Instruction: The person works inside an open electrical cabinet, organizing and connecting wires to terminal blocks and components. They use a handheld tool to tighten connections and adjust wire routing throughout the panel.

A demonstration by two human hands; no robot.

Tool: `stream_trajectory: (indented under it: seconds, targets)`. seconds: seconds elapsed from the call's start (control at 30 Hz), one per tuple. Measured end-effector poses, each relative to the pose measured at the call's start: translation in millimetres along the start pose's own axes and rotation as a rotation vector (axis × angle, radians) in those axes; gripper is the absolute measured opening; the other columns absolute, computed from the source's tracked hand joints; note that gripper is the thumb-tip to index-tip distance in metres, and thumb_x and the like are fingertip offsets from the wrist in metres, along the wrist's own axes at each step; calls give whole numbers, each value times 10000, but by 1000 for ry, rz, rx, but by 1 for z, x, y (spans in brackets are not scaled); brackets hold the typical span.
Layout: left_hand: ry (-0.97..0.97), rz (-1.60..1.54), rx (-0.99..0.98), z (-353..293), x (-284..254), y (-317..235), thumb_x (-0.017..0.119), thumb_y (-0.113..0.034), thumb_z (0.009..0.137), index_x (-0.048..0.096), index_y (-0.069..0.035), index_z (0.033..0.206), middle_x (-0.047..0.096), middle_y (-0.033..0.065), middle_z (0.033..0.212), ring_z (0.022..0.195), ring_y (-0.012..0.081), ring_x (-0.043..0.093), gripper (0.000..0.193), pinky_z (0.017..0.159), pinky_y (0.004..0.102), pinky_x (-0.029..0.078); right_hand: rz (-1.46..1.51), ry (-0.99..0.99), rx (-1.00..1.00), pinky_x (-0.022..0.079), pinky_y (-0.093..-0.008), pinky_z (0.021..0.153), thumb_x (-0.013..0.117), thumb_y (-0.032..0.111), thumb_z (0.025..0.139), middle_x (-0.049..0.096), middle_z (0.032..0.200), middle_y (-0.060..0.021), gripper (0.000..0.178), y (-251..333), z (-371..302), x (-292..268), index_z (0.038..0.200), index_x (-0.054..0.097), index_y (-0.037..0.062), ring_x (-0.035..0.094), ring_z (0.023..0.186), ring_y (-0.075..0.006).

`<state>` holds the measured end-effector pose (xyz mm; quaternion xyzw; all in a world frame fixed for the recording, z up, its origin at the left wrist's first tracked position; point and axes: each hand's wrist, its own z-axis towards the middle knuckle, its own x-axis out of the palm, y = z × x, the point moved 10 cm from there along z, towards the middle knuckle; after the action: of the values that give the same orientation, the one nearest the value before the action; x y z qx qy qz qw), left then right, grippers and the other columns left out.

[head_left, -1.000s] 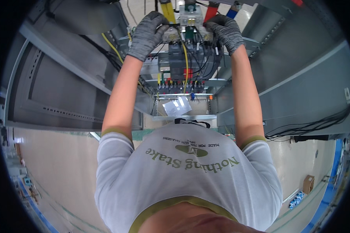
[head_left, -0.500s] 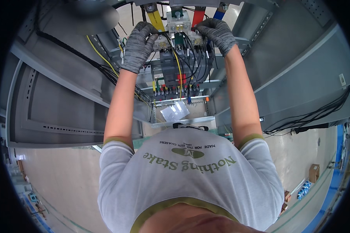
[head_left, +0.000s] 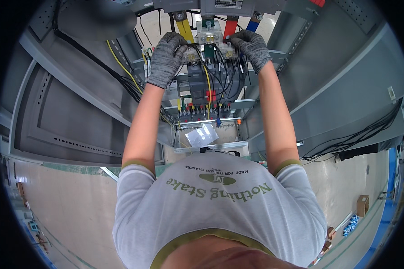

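Flanking the clear block [head_left: 209,30], left hand [head_left: 166,61] and right hand [head_left: 253,50] are barely shifted, work seemingly unadvanced; grip contents cannot be told.

The left hand [head_left: 165,62] and right hand [head_left: 253,48] curl inward, fingertips [head_left: 182,41] facing each other. Bare forearms [head_left: 143,123] extend behind the fingers.

Gloves [head_left: 166,62]: matt cloth | clear cover [head_left: 209,32]: glossy plastic | panel [head_left: 345,123]: smooth metal
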<state>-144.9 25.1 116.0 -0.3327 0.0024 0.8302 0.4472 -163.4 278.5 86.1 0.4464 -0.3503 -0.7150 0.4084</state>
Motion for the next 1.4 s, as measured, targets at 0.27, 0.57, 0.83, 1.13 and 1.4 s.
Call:
stream_trajectory:
  seconds: [0.27,0.57,0.83,1.13,1.4]
  targets:
    - [-2,13,-48,-1,5,5,658,-65,829,648,-21,951,602,123,993,901,275,639,131,805,361,514,-42,30,3,495,-293,782,730,175,829,708,874,-73,204,-10,9,5,963,716,22,619,805,-134]
    - [-43,-79,-2,-3,5,5,656,-69,852,655,-25,964,609,113,961,855,242,651,120,765,357,525,-14,31,-70,504,-319,772,709,193,830,709,863,-100,220,-11,9,7,983,715,35,635,778,-171]
    - [-49,-195,-57,-6,11,18,675,-15,823,660,-12,945,630,109,926,850,234,652,123,771,327,520,39,53,-45,493,-303,758,732,198,825,710,860,-78,202,-14,8,8,944,710,37,622,774,-153]
    - [-57,-104,32,-6,5,11,673,-29,828,662,-23,960,636,129,957,871,276,650,133,785,346,518,112,19,-17,486,-298,720,729,173,825,696,821,-68,181,-20,7,10,916,689,21,597,736,-137]
    - [-5,-72,-56,-5,1,4,678,-69,822,642,-36,976,627,123,979,917,286,629,162,808,368,502,119,10,30,486,-278,709,699,133,829,679,807,-55,143,-19,2,11,920,678,24,586,734,-128]
